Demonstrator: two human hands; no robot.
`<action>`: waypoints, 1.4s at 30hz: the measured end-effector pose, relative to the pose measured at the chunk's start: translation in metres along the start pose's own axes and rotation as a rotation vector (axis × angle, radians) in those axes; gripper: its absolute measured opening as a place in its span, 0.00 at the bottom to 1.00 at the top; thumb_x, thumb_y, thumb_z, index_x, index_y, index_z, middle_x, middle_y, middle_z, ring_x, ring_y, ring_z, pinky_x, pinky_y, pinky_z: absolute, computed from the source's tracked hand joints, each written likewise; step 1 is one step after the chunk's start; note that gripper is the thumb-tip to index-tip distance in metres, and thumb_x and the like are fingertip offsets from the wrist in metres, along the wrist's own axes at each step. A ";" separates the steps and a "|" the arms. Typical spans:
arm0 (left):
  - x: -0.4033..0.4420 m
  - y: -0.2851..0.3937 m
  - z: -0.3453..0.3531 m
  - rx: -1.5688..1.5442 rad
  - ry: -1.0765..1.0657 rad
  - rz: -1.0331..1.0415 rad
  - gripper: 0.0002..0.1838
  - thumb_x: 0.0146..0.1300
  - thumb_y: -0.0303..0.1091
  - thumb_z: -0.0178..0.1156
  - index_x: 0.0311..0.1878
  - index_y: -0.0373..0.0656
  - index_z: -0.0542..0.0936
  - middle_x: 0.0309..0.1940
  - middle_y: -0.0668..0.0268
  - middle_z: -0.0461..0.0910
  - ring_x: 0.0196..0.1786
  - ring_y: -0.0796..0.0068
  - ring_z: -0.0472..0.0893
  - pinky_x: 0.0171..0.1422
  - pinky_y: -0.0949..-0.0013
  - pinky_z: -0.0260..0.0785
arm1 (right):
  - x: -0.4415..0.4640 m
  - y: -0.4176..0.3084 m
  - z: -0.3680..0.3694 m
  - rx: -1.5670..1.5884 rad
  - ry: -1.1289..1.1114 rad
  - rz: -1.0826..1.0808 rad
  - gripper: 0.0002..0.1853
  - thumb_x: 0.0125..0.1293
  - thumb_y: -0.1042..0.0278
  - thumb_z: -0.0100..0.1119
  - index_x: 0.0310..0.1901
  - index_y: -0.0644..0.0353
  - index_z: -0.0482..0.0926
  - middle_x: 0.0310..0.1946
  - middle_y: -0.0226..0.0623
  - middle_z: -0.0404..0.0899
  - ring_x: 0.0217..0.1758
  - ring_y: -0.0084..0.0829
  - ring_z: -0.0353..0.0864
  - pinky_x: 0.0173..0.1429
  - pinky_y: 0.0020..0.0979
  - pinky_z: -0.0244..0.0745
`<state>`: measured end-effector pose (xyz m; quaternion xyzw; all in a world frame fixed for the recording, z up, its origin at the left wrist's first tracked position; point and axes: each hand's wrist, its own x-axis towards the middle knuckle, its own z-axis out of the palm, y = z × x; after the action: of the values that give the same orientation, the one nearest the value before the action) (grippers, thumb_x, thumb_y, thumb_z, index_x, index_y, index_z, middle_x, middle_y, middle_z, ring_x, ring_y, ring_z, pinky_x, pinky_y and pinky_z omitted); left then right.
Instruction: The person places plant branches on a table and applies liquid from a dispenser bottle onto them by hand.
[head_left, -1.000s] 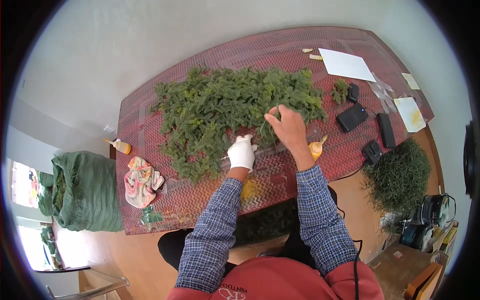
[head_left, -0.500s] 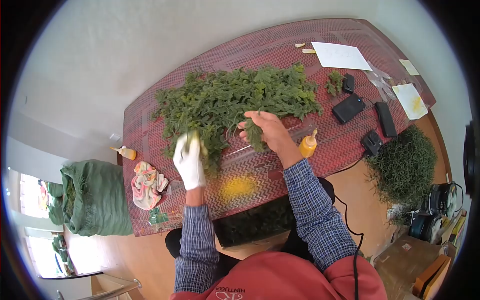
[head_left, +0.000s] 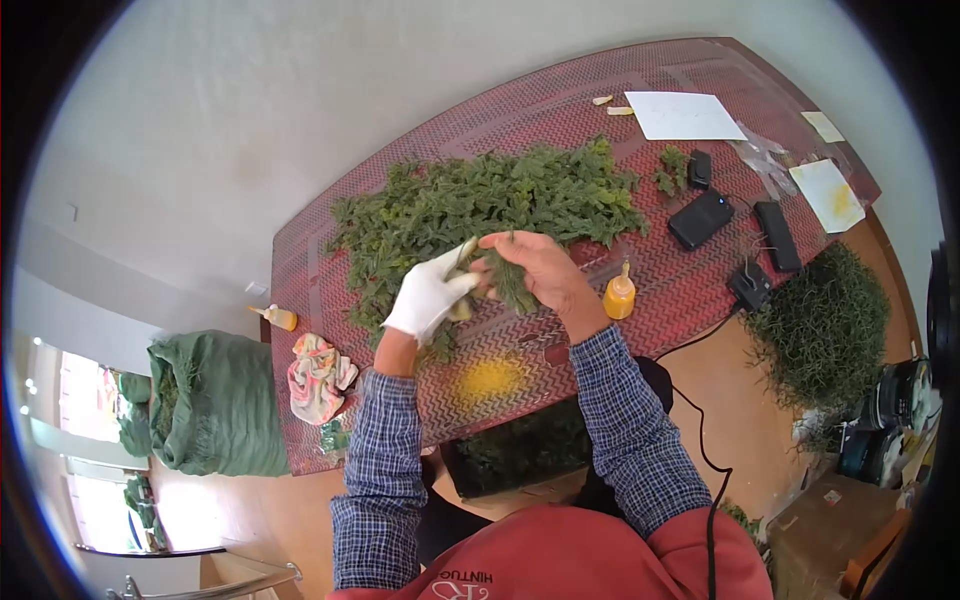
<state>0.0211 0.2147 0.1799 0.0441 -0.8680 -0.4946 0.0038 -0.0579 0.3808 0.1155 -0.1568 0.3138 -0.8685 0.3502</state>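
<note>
My right hand (head_left: 543, 272) is bare and pinches a green leafy artificial sprig (head_left: 512, 285), whose leaves hang below the fingers. My left hand (head_left: 425, 298), in a white glove with yellowish fingertips, meets it from the left. Its thumb and fingers are curled in near the sprig's stem end; what lies between them is hidden. Behind both hands spreads a large pile of green sprigs (head_left: 480, 190) on the table. A patch of yellow powder (head_left: 492, 378) lies in front of them. Right of my right hand stands a squeeze bottle of yellow liquid (head_left: 619, 297).
The patterned red table (head_left: 400, 130) carries a second squeeze bottle (head_left: 280, 318), a crumpled cloth (head_left: 318, 378), white paper (head_left: 685, 116), black devices (head_left: 700, 218) and a small sprig (head_left: 671, 171). Beside it are a green sack (head_left: 225, 405) and a greenery bundle (head_left: 825, 320). A black cable (head_left: 690, 405) hangs near my right arm.
My gloved left hand has moved right and up from beside the pile to meet my right hand. My right hand still holds the sprig. The view has shifted slightly.
</note>
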 end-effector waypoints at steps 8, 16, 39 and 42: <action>-0.050 -0.029 -0.059 -0.257 0.251 -0.170 0.16 0.69 0.27 0.54 0.59 0.38 0.78 0.28 0.66 0.83 0.19 0.86 0.72 0.23 0.82 0.64 | -0.001 -0.001 -0.005 -0.431 0.124 0.017 0.23 0.72 0.61 0.52 0.62 0.69 0.66 0.32 0.45 0.82 0.28 0.33 0.83 0.28 0.30 0.78; -0.102 -0.051 -0.014 -0.181 0.369 -0.154 0.30 0.69 0.23 0.52 0.73 0.48 0.62 0.27 0.68 0.80 0.19 0.87 0.68 0.23 0.81 0.63 | 0.001 0.049 0.016 -1.371 0.161 -0.236 0.35 0.62 0.47 0.61 0.60 0.69 0.71 0.39 0.56 0.83 0.39 0.43 0.85 0.45 0.38 0.78; -0.194 -0.123 0.052 -0.335 0.111 -0.461 0.32 0.68 0.30 0.59 0.74 0.44 0.60 0.39 0.64 0.82 0.29 0.80 0.80 0.35 0.77 0.73 | -0.162 -0.150 -0.255 -2.251 1.564 -0.137 0.17 0.60 0.49 0.62 0.31 0.58 0.82 0.30 0.42 0.83 0.36 0.44 0.82 0.39 0.48 0.75; -0.194 -0.113 0.063 -0.127 0.089 -0.488 0.28 0.67 0.30 0.60 0.69 0.41 0.68 0.39 0.65 0.82 0.32 0.81 0.80 0.39 0.76 0.73 | -0.145 -0.145 -0.293 -2.399 1.473 0.016 0.10 0.62 0.61 0.55 0.29 0.52 0.85 0.28 0.38 0.83 0.37 0.40 0.82 0.39 0.45 0.70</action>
<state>0.2193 0.2274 0.0577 0.2737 -0.7978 -0.5320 -0.0748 -0.1733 0.6917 -0.0181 0.1300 0.9630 0.0438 -0.2319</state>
